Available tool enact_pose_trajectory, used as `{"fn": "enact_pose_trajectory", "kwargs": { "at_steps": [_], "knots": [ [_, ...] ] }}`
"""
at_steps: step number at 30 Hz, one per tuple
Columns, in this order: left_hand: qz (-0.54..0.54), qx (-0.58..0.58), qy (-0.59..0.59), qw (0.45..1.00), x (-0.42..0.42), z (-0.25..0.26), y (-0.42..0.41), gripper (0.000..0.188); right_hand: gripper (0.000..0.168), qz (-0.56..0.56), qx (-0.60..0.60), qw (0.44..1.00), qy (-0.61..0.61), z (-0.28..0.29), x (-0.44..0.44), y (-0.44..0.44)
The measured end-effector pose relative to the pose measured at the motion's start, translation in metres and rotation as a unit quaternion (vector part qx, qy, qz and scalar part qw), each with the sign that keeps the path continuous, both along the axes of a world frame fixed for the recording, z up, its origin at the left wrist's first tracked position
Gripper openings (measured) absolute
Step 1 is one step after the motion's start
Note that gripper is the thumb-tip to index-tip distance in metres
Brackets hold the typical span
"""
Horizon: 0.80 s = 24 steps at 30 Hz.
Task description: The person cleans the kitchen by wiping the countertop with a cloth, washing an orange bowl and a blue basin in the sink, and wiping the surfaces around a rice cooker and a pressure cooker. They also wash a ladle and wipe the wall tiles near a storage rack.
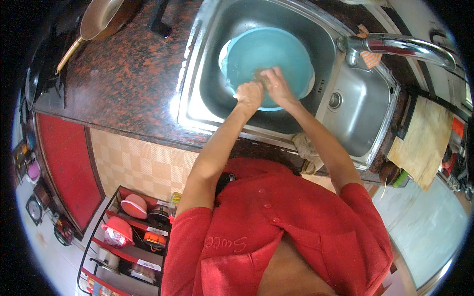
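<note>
A light blue plastic basin (296, 48) of cloudy water stands in the large bowl of a stainless steel sink (211, 85). White edges of another vessel (310, 87) show beneath its rim. Over the near side of the basin, my left hand (250, 94) is curled into a fist. My right hand (277, 86) is beside it, fingers bent over a small brownish item (263, 78) between the two hands. That item is blurred and partly covered, so its kind is unclear.
A chrome faucet (400, 43) with an orange-striped cloth (371, 58) rises at the right, by the smaller sink bowl (355, 111). A rag (308, 150) hangs over the front edge. A frying pan (100, 18) lies back left; a wooden board (422, 142) is at right. A dish rack (126, 236) stands lower left.
</note>
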<state>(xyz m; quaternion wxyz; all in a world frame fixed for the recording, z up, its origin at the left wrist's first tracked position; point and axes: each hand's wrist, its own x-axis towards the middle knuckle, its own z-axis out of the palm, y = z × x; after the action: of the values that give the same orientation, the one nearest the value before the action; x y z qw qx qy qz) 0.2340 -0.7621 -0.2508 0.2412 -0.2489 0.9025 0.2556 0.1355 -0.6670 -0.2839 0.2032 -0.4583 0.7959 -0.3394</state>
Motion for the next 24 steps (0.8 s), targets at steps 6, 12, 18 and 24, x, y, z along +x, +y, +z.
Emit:
{"fn": "enact_pose_trajectory", "kwargs": {
  "at_steps": [6,12,18,24],
  "knots": [
    [0.196,0.137,0.042,0.970,-0.006,-0.037,-0.011,0.028,0.023,-0.113,0.149,0.982,-0.004,-0.046,-0.027,-0.006],
    [0.270,0.159,0.096,0.945,-0.007,-0.006,-0.008,0.031,0.029,-0.148,0.138,0.976,-0.081,-0.007,0.009,-0.023],
    [0.247,0.175,0.133,0.944,-0.006,-0.046,-0.007,0.029,0.026,-0.096,0.170,0.980,-0.041,-0.025,-0.002,-0.008],
    [0.265,0.160,0.072,0.948,-0.009,-0.027,-0.005,0.031,0.023,-0.134,0.325,0.932,0.092,-0.024,-0.031,-0.011]
  ]
}}
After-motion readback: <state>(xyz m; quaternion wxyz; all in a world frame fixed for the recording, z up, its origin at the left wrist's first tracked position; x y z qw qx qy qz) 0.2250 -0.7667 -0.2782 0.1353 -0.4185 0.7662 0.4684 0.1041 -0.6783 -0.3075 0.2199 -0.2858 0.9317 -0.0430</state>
